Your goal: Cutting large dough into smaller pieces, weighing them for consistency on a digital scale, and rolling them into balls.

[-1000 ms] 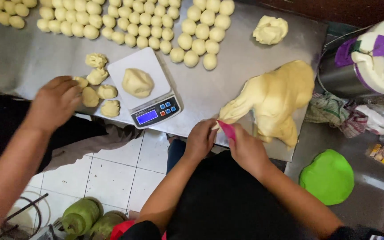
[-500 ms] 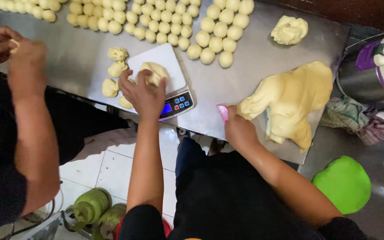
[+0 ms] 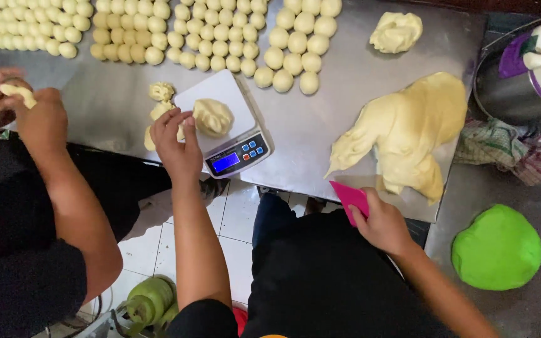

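My left hand (image 3: 175,145) hovers with fingers apart at the left edge of a white digital scale (image 3: 240,152), holding nothing that I can see. A lump of pale dough (image 3: 213,117) lies on the scale's plate. A few small dough pieces (image 3: 160,100) sit on the steel table (image 3: 320,144) just left of the scale. My right hand (image 3: 380,222) grips a pink plastic scraper (image 3: 349,198) at the table's near edge, below a big mass of dough (image 3: 408,134).
Rows of several rolled dough balls (image 3: 208,37) fill the far side of the table, with another lump (image 3: 396,31) at the far right. A co-worker's hands (image 3: 17,103) shape dough at the left. A green lid (image 3: 497,247) and a metal pot (image 3: 515,87) lie right.
My left hand carried a dough piece from the big mass to the scale, set it on the plate and drew back. The co-worker's hands lifted from the small pieces and moved left.
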